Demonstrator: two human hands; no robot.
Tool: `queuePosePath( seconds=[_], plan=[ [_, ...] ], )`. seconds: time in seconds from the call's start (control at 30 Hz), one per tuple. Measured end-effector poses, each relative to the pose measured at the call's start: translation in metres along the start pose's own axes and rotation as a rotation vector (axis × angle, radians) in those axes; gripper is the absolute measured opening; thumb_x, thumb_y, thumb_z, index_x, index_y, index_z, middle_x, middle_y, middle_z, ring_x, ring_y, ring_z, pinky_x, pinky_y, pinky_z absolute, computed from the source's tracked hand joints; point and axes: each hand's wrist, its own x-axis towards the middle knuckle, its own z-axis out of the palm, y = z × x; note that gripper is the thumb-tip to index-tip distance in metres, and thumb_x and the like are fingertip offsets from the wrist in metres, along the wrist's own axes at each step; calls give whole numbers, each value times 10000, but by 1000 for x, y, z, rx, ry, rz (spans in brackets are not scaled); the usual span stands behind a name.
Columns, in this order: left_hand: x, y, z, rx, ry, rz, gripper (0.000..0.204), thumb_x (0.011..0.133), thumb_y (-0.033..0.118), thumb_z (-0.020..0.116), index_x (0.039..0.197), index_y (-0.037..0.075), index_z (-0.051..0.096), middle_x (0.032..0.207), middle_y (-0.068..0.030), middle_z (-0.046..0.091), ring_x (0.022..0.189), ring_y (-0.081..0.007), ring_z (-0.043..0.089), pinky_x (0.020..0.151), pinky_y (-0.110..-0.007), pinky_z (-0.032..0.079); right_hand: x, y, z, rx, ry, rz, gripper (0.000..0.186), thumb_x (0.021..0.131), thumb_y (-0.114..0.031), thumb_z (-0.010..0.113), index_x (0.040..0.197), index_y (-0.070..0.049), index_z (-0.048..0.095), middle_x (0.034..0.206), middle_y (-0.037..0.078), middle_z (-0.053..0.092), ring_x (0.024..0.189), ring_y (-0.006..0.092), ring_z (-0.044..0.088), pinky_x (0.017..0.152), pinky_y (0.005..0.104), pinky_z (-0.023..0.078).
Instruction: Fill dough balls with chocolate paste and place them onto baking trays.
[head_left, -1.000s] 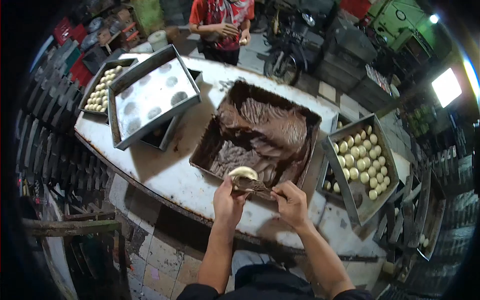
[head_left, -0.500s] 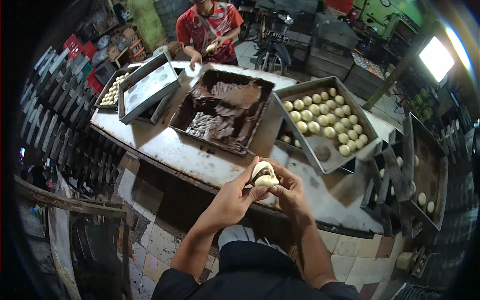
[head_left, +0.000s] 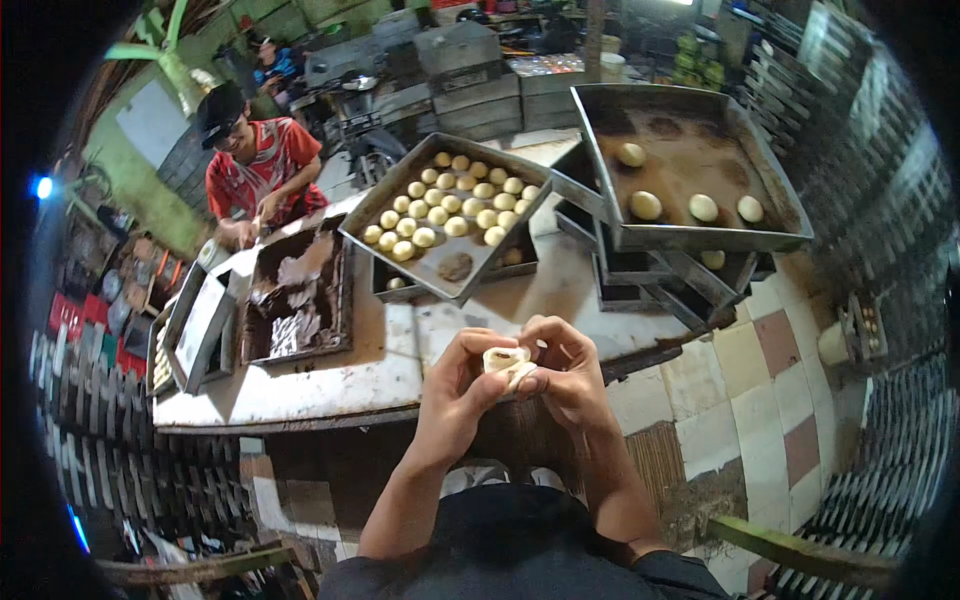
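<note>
Far left of the hands, beyond the table [head_left: 330, 385], I see a co-worker in a red shirt [head_left: 262, 165] bent over the far corner, hands busy with something too small to make out. Just right of that person, up and left of my hands, a dark tray of brown filling [head_left: 297, 297] sits on the table, with lighter trays [head_left: 195, 325] stacked at the table's left end. My left hand [head_left: 462, 385] is curled around the left side of a pale lump of dough [head_left: 507, 365], fingers pinched onto it; the dough is held between both hands, above the table's near edge and in front of my chest. A darker patch shows at the dough's top, but I cannot tell what it is. My right hand [head_left: 567, 372] closes on the dough from the right, thumb and fingertips pressed to its rim. Straight beyond the hands a metal tray of small round dough balls [head_left: 450, 212] rests tilted on lower trays. Up and right of the hands, a larger greased tray [head_left: 690, 180] carries only a few balls. Below right, a tiled floor [head_left: 770, 400].
</note>
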Motion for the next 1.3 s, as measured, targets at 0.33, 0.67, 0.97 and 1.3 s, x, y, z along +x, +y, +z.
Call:
queuePosePath(
  seconds=[0.33, 0.67, 0.97, 1.3],
  plan=[
    [6, -3, -98, 178, 192, 41, 331, 1108, 232, 529, 1131, -23, 739, 1085, -119, 745, 998, -139, 671, 886, -305, 544, 27, 57, 76, -708, 66, -16, 209, 904, 41, 754, 1111, 24, 730, 985, 37, 688, 856, 101, 681, 760, 239, 579],
    [13, 0, -260, 82, 261, -69, 289, 1085, 181, 550, 1208, -16, 722, 971, -79, 762, 859, -103, 679, 771, -266, 547, 106, 180, 144, -1009, -107, -42, 144, 899, 70, 730, 1037, 50, 766, 980, 79, 730, 835, 138, 699, 727, 237, 569],
    [77, 12, -224, 248, -349, -236, 393, 1139, 300, 392, 1214, -18, 610, 1010, -150, 706, 930, -198, 658, 861, -351, 517, 106, 135, 78, -892, 54, -20, 237, 857, 43, 762, 1090, -6, 757, 1081, 37, 546, 1012, 120, 534, 828, 237, 430],
    [156, 39, 4, 731, -613, 852, 290, 894, 239, 673, 1110, 46, 674, 1294, -105, 688, 1257, -295, 609, 1012, -505, 346, 62, -4, 39, -605, 432, -451, 660, 940, -457, 764, 1312, 63, 598, 1257, 154, 657, 1176, 188, 617, 996, 310, 487]
  ],
)
